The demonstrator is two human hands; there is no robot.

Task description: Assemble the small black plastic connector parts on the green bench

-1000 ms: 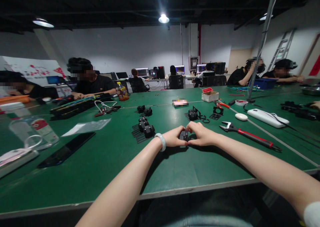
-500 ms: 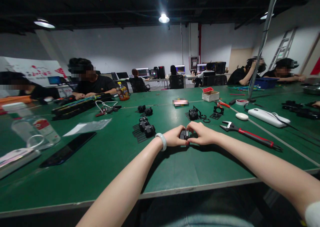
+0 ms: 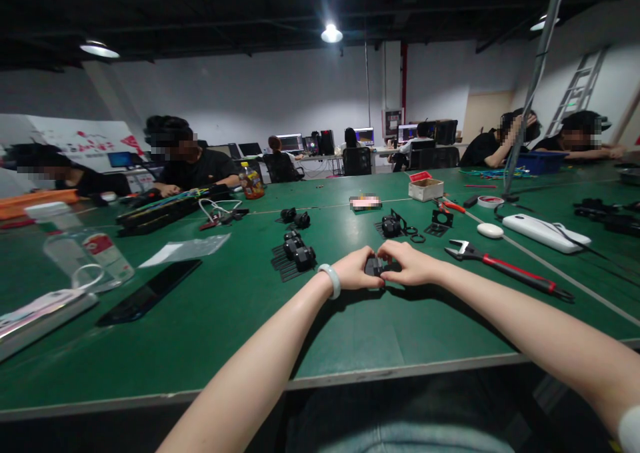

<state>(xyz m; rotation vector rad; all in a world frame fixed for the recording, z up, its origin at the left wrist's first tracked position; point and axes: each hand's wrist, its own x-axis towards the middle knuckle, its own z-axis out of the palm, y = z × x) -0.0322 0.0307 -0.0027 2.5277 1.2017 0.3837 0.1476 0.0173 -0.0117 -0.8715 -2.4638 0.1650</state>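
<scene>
Both hands meet over the green table around a small black plastic fitting (image 3: 373, 267). My left hand (image 3: 353, 270), with a pale bangle on the wrist, is closed on the fitting's left side. From the right, my right hand (image 3: 409, 264) pinches at its other side with thumb and fingers. Fingers cover much of the fitting, so its exact shape is hidden. Left of the hands lie black fittings on slotted plates (image 3: 299, 254). Just beyond them sit another black fitting (image 3: 391, 225), black rings (image 3: 417, 237) and a square black bracket with a round hole (image 3: 441, 220).
An adjustable wrench (image 3: 515, 270) with a red and black handle lies to the right, near a white power strip (image 3: 545, 233). At left are a phone (image 3: 150, 292), a plastic bag (image 3: 187, 249) and a clear bottle (image 3: 85, 250). Co-workers sit across the table.
The whole view has shifted slightly, so things appear a little further right. Both hands stay on the black plastic fitting, with only slight finger movement.
</scene>
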